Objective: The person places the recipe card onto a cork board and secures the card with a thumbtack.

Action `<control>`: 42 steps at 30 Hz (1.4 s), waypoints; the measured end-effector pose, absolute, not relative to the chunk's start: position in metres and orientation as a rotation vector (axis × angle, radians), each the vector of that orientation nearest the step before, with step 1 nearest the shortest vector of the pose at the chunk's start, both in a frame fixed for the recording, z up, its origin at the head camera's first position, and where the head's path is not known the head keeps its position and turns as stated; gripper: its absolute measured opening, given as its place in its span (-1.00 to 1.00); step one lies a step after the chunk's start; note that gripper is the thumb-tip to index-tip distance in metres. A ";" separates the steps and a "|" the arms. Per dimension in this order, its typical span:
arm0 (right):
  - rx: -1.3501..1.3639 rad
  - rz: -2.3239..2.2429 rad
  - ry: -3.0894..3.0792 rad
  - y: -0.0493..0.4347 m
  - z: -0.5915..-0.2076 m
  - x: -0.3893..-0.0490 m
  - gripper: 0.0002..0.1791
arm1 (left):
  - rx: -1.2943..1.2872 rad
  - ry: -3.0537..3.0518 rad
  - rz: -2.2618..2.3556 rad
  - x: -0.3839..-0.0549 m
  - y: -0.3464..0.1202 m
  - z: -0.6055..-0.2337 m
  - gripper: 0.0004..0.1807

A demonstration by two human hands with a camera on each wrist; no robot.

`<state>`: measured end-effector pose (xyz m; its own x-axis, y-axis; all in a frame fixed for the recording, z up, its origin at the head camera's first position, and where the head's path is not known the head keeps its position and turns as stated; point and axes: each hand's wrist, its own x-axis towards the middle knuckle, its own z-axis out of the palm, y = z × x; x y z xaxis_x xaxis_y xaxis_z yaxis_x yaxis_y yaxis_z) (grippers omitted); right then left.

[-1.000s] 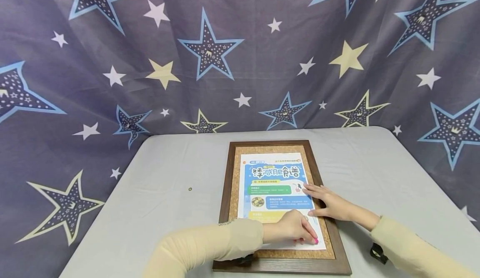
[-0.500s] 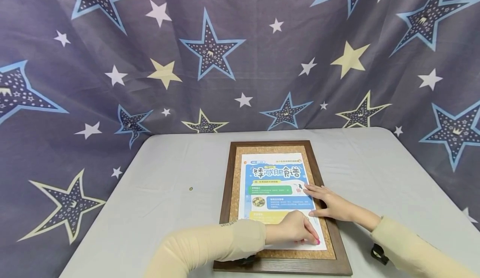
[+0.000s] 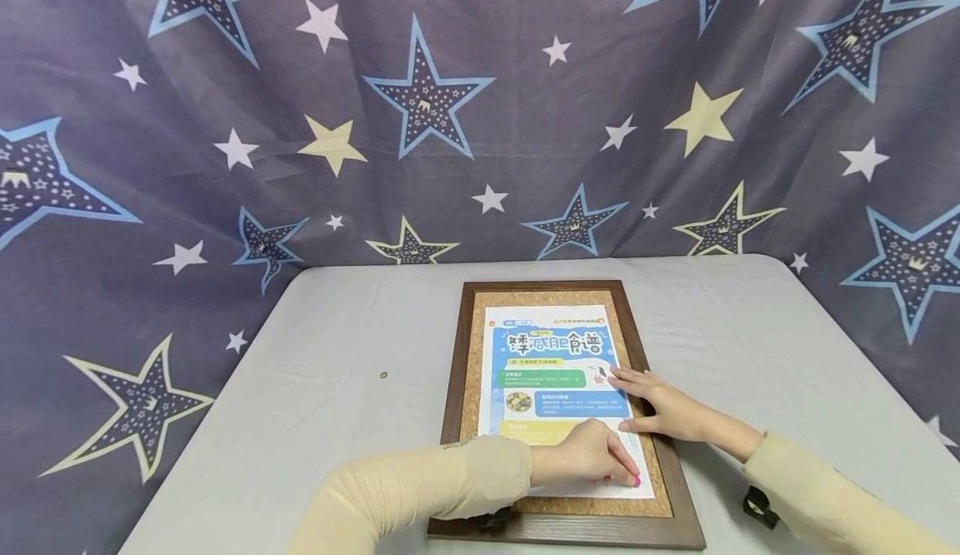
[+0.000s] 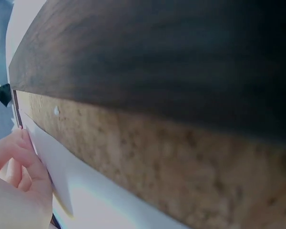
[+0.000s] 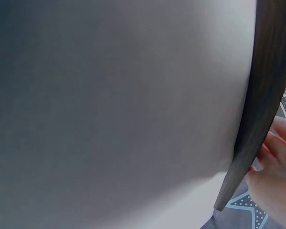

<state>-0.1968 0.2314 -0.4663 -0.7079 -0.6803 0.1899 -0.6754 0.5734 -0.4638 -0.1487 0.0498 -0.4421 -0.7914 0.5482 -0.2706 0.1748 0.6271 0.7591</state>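
Hardly anything has moved since the earlier frame: the head view has swung a touch, while the left hand remains at the same corner. It pinches a small pink piece against the lower right corner of the printed sheet, which lies on the framed cork board on the desk. That steadiness suggests the work is still at this corner. Of the two hands, the right hand grasps nothing; it lies across the frame's right side, fingers spread, tips at the sheet's edge.

Fingers cover most of the pink piece, so it may be a push pin, but its point cannot be seen. The left sleeve hides the sheet's lower left corner, and the left wrist view cuts off part of its hand.
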 end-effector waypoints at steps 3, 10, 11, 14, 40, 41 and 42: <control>-1.198 -0.814 2.778 0.232 -0.465 -0.197 -0.30 | 0.567 2.370 1.014 -0.150 0.051 -0.442 -0.96; -1.196 -0.798 2.778 0.232 -0.466 -0.198 -0.29 | 0.572 2.348 1.046 -0.151 0.052 -0.443 -0.96; -1.196 -0.797 2.778 0.232 -0.466 -0.198 -0.29 | 0.578 2.349 1.047 -0.150 0.052 -0.443 -0.96; -1.200 -0.803 2.776 0.232 -0.467 -0.198 -0.29 | 0.589 2.350 1.053 -0.149 0.052 -0.443 -0.96; -1.211 -0.833 2.788 0.232 -0.468 -0.197 -0.30 | 0.636 2.331 1.080 -0.149 0.049 -0.444 -0.94; -1.212 -0.831 2.787 0.232 -0.468 -0.197 -0.30 | 0.641 2.333 1.080 -0.149 0.049 -0.445 -0.94; -1.216 -0.830 2.787 0.232 -0.467 -0.197 -0.30 | 0.644 2.338 1.078 -0.149 0.049 -0.445 -0.94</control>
